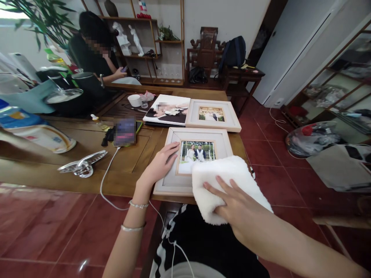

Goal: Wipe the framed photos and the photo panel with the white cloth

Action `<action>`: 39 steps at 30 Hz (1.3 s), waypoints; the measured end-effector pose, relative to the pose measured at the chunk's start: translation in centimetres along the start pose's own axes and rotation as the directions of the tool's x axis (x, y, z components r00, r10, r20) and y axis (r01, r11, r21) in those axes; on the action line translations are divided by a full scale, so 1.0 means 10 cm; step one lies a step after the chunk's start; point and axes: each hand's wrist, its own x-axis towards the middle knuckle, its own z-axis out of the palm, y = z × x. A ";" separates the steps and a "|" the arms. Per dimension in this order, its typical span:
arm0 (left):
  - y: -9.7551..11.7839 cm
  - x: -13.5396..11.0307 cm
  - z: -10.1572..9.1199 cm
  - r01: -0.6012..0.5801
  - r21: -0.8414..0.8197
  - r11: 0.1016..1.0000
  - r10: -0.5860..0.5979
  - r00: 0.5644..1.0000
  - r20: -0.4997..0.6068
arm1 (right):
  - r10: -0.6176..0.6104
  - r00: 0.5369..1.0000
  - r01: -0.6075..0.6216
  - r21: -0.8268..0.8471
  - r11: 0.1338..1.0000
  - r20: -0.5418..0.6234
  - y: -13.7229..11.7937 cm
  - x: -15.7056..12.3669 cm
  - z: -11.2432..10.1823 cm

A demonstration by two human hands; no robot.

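Note:
A pale wooden picture frame (pixel 199 134) lies face up at the near edge of the table, with a photo of a couple in its middle. My left hand (pixel 162 162) rests on the frame's left border, its fingers stretched out flat over the border. In my right hand (pixel 232 200) is a folded white fluffy cloth (pixel 222 168), pressed on the frame's lower right part. The cloth hides that corner and part of the photo. Behind it lie a second picture frame (pixel 213 101) and a photo album or panel (pixel 169 110), side by side.
To the left on the wooden table (pixel 145 154) are a charging phone (pixel 124 131), a clear hair claw clip (pixel 84 164) and a blue-labelled bottle (pixel 31 127). The phone's white cable (pixel 101 185) hangs over the table edge. A person (pixel 95 50) sits across the table.

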 end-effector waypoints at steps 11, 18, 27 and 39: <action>-0.03 0.00 0.02 -0.004 -0.018 1.000 0.004 1.000 -0.002 | 0.199 0.940 -0.220 -0.047 0.974 -0.276 0.84 0.86 -0.20; -0.02 0.00 0.00 0.002 -0.019 1.000 -0.002 1.000 -0.002 | 0.206 0.945 -0.246 -0.137 0.959 -0.255 0.96 1.17 -0.14; -0.02 -0.01 0.01 -0.008 -0.015 1.000 0.008 1.000 -0.005 | 0.098 0.995 -0.098 -0.016 0.995 0.017 0.23 0.37 -0.18; -0.04 0.00 0.02 -0.019 -0.026 1.000 0.018 0.999 -0.027 | 0.051 0.998 -0.056 0.237 0.970 0.026 -0.07 0.19 -0.06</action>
